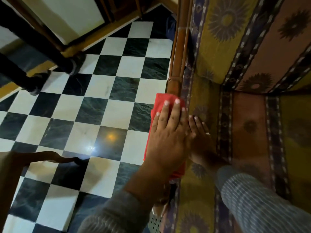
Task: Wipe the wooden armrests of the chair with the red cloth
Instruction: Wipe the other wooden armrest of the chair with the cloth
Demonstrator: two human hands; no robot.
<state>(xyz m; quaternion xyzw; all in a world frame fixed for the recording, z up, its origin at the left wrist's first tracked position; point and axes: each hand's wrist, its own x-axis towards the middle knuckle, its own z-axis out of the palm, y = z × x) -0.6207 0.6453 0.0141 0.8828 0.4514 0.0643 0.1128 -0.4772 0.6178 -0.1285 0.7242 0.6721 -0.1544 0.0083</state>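
The left sleeve (pixel 114 214) is a dark grey, ribbed knit; the right sleeve (pixel 262 204) is pale grey with fine white stripes. Both hands are bare with pale fingernails, and the right hand (pixel 201 142) wears a ring (pixel 208 133).

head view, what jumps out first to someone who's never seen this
The red cloth at centre, pressed flat under the left hand on the wooden armrest. Left of it spreads a black-and-white checkered floor with a bright glare spot. The right hand rests on the sunflower-patterned cushion at right.
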